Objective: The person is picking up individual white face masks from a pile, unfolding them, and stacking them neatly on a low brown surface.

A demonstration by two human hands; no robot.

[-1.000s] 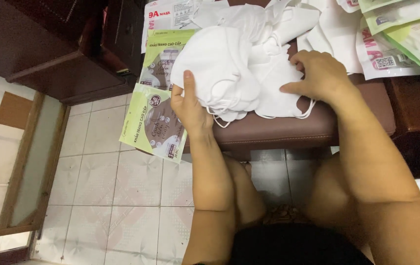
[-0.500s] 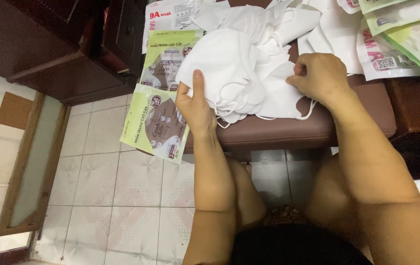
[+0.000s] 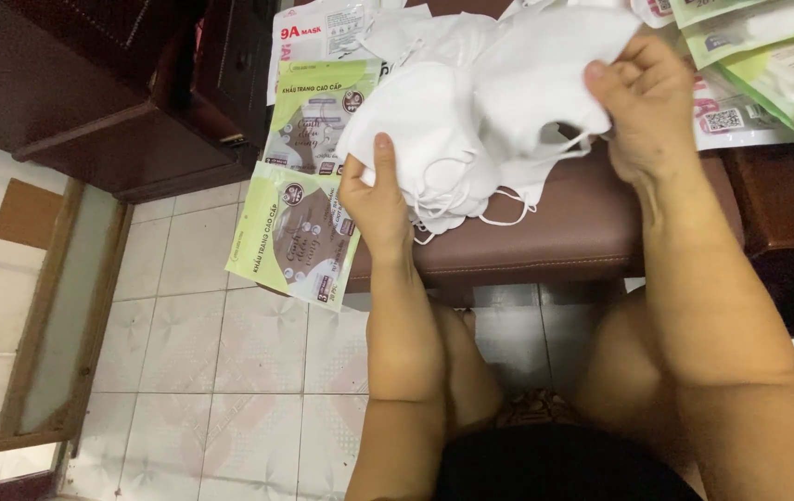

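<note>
A stack of white face masks (image 3: 457,139) with thin ear loops is held just above a brown padded stool (image 3: 564,232). My left hand (image 3: 377,206) grips the stack's left edge, thumb on top. My right hand (image 3: 643,102) pinches the upper right part of the masks, lifting them. More loose white masks (image 3: 416,32) lie at the back of the stool.
Two green mask packets (image 3: 300,232) lie at the stool's left edge, one hanging over it. More green and white packets (image 3: 768,65) lie at the right. A dark wooden cabinet (image 3: 109,83) stands at left over a tiled floor (image 3: 230,371). My bare knees are below.
Both hands have raised the mask stack off the stool. My right hand moved up from lying flat on the pile to pinching it.
</note>
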